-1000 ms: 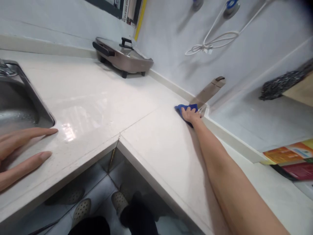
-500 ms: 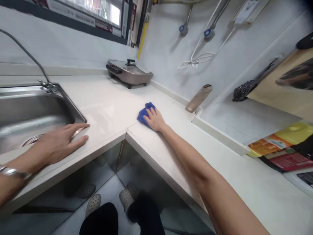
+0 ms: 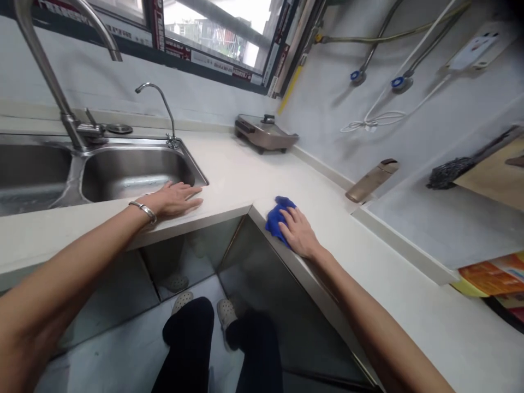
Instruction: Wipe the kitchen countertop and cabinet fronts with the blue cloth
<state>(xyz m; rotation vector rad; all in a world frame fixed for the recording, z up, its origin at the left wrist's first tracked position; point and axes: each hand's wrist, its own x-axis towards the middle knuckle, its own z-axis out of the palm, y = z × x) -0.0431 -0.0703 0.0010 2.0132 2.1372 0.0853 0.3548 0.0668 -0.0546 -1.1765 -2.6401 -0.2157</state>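
My right hand (image 3: 300,233) presses down on a bunched blue cloth (image 3: 280,219), its fingers over the cloth. The cloth lies on the white countertop (image 3: 241,174) at the front edge, just right of the inner corner, and part of it hangs at the edge. My left hand (image 3: 177,200), with a silver bracelet at the wrist, lies flat with fingers apart. It rests on the counter strip in front of the steel sink (image 3: 200,173), near the sink's right corner, and holds nothing.
A lidded electric pan (image 3: 266,134) stands in the back corner. Against the right wall is a bronze flask (image 3: 370,182). A large faucet (image 3: 45,71) and a thin tap (image 3: 164,103) rise behind the sink. Orange-labelled bottles (image 3: 491,277) stand far right. Cabinets (image 3: 286,295) run below.
The right hand has drawn the blue cloth nearer to the counter's front edge. The view has swung left, showing more of the sink. My left hand still lies beside the sink.
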